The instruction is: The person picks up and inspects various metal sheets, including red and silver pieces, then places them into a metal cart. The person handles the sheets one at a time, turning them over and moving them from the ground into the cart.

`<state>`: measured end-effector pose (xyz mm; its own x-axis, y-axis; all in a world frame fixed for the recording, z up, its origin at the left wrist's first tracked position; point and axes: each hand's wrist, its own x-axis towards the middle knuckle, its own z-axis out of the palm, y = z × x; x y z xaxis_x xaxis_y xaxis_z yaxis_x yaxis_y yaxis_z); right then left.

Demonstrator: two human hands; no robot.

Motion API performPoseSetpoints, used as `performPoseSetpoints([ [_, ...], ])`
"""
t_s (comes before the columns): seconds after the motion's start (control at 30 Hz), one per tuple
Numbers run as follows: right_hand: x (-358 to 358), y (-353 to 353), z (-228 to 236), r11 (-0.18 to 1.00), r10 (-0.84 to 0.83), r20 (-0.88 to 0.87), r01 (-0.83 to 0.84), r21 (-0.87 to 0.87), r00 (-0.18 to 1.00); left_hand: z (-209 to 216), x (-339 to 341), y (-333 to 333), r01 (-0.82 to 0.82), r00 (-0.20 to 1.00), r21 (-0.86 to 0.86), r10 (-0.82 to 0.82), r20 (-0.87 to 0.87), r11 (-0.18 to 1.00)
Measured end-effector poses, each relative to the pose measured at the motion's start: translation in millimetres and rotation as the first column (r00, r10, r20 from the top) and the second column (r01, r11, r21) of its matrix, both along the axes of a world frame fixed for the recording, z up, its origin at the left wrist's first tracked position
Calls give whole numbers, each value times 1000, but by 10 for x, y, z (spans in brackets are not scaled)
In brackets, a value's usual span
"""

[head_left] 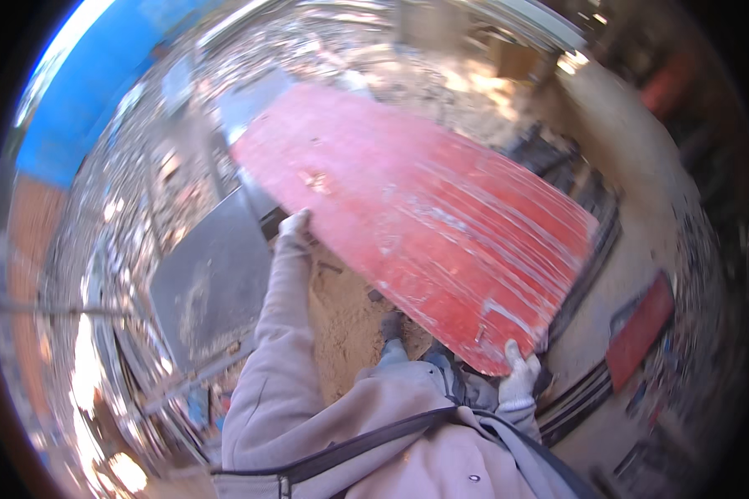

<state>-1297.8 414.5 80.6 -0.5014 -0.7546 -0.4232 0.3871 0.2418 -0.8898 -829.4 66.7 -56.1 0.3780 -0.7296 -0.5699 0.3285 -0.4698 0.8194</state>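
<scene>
A large red board (408, 208) with pale scrapes and whitish streaks stretches diagonally in front of me, from the upper left to the lower right. My left hand (295, 224), in a light glove, is closed on its near long edge toward the left. At the lower right corner my right hand (518, 374), also gloved, grips the board, its thumb lying on top. The fingers under the board are hidden on both sides. Left of my left forearm lies a grey panel (212, 279), close to the board's near edge.
Sandy ground (341, 337) shows around my feet. Dark stacked pieces (587, 208) lie beyond the board's right end, and a smaller red piece (641, 337) lies to the right. Long strips and scraps clutter the left, below a blue wall (87, 100). Much of the surroundings is blurred.
</scene>
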Motion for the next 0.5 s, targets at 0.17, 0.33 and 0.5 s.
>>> performPoseSetpoints([
  [0.17, -340, 84, 32, 992, -108, -65, 112, 61, 992, -208, -178, 501, 199, 713, -242, -310, -629, 950],
  [0.33, 154, -72, 206, 896, -351, -25, 343, 283, 936, -147, 499, 95, 212, 831, -169, -269, -487, 962],
  [0.5, 400, 201, 145, 834, -539, 231, 474, 283, 810, 73, 232, -371, 477, 788, -72, -462, -407, 876],
])
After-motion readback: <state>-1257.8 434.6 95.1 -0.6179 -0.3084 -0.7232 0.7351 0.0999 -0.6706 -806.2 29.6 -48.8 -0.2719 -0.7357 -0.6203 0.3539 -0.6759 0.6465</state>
